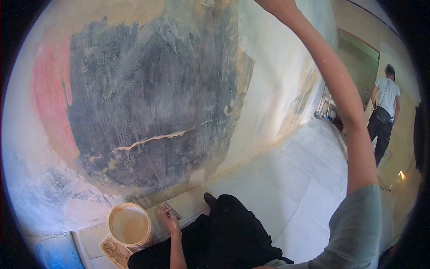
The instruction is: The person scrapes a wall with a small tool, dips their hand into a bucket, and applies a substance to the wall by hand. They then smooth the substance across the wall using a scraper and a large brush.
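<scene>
Low beside the bucket is my left hand, smeared with pale plaster. Its fingers are curled round a small, flat, greyish thing that I cannot make out. My right arm stretches up across the right side. At the top edge, my right hand is partly cut off, its fingers out of view near the wall. A round plastic bucket, pale and wet-looking inside, stands left of my left hand. Ahead is a wall with a large dark grey patch, crossed low down by a jagged, light crack.
A trough with brownish residue sits against the bucket. My black-clad legs are bent over the tiled floor. At far right, a person in a white shirt stands facing away. Several items lie by the far wall.
</scene>
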{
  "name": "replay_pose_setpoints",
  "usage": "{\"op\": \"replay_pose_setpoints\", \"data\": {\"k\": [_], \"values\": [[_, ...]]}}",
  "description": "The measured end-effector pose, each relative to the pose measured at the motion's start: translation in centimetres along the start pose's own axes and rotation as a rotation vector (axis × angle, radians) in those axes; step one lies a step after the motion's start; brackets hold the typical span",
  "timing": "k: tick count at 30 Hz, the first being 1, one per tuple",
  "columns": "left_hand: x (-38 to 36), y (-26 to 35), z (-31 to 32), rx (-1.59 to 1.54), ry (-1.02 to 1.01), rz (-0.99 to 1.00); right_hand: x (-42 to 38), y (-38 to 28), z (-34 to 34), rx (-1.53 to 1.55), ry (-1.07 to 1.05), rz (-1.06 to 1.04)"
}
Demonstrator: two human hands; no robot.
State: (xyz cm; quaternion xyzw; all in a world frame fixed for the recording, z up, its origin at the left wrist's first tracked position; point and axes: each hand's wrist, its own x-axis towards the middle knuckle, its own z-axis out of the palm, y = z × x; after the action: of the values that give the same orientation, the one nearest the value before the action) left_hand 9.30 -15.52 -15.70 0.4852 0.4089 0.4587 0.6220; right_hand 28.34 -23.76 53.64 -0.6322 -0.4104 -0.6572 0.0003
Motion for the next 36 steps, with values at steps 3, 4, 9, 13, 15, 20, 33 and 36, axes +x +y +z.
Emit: {"op": "replay_pose_setpoints", "data": {"k": [3,4,9,13,15,20,33,36], "values": [[-1.9,3.2,0.4,0.005,0.016,0.046,1.2,-3.5,1.7,0.176,0.308,0.047],[-1.9,3.0,0.6,0.007,0.031,0.045,0.9,-5.5,3.2,0.218,0.203,0.014],[-1.1,2.3,-0.1,-0.081,0.04,-0.016,-8.9,-14.3,2.7,0.282,0.083,-0.113],[-1.4,3.0,0.5,-0.122,0.112,-0.046,-16.7,-17.1,1.4,0.199,-0.248,-0.069],[-1.6,3.3,0.3,-0.171,0.026,-0.171,-19.9,-16.9,0.3,0.226,-0.494,-0.323],[-1.8,2.2,-0.1,-0.196,0.045,-0.068,-19.3,-16.1,0.5,0.304,-0.65,-0.389],[-0.7,-1.2,-0.4,-0.15,-0.053,-0.234,2.9,-5.9,-2.5,-0.053,0.154,-0.087],[-0.4,-0.6,-0.7,-0.13,-0.033,-0.229,5.1,-8.6,1.0,0.0,0.269,0.062]]}}
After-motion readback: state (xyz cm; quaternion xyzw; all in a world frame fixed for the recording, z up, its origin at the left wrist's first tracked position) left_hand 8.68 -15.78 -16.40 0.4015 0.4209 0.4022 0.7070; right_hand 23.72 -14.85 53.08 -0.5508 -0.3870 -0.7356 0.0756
